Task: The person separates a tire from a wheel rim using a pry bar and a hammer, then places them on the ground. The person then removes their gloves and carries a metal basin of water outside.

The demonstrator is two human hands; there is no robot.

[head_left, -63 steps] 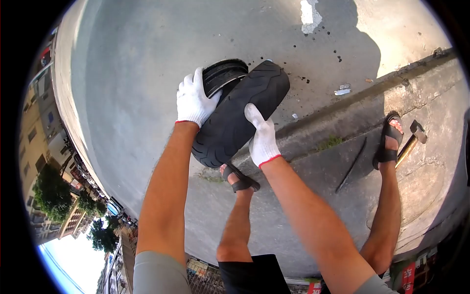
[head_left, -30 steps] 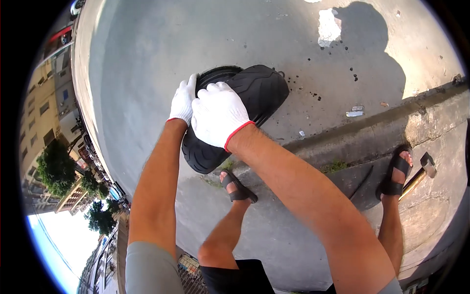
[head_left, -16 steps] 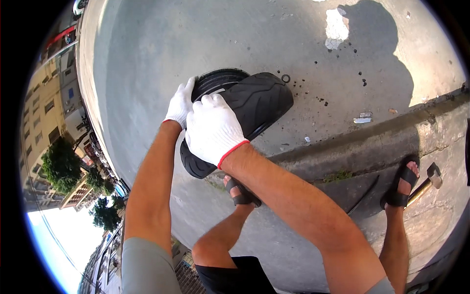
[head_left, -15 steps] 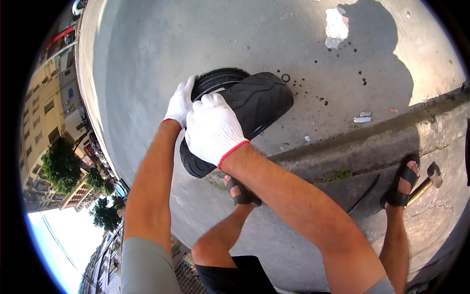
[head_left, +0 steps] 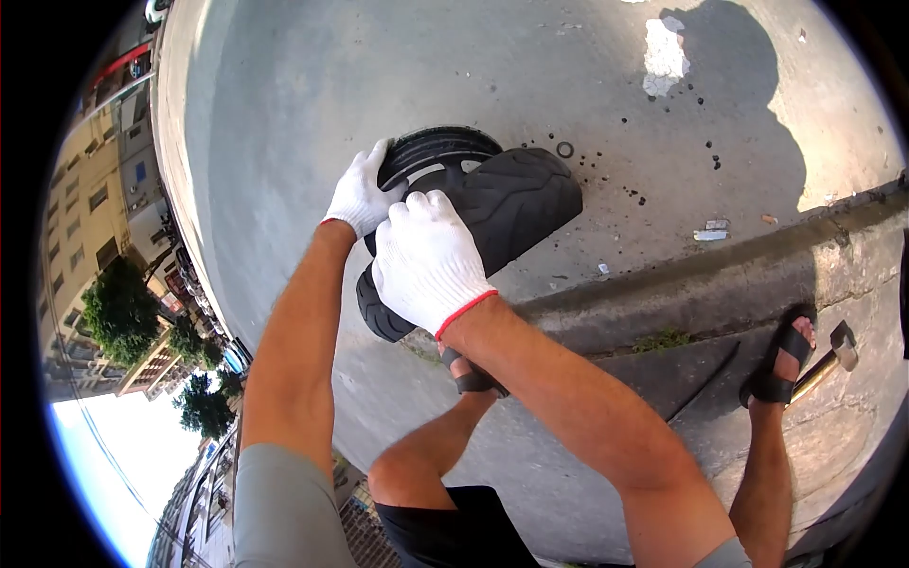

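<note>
A black tyre [head_left: 525, 204] with a grooved tread stands tilted on the ground, partly off a black wheel rim [head_left: 440, 147]. My left hand [head_left: 363, 191], in a white knit glove with a red cuff, grips the left edge of the rim. My right hand [head_left: 431, 256], gloved the same way, is closed in a fist on the near edge of the tyre. Its fingertips are hidden behind the tyre's edge. The lower part of the rim is covered by the tyre and my hands.
A small black ring [head_left: 565, 150] lies just beyond the tyre among dark crumbs. A hammer [head_left: 842, 348] rests by my right sandal [head_left: 778, 364]. A thin dark bar [head_left: 705, 381] lies between my feet. A low concrete kerb [head_left: 606, 308] runs across the ground.
The tyre and rim have shifted slightly right in view, and more of the rim's inside shows. My right hand has moved a little down and right, still on the tyre.
</note>
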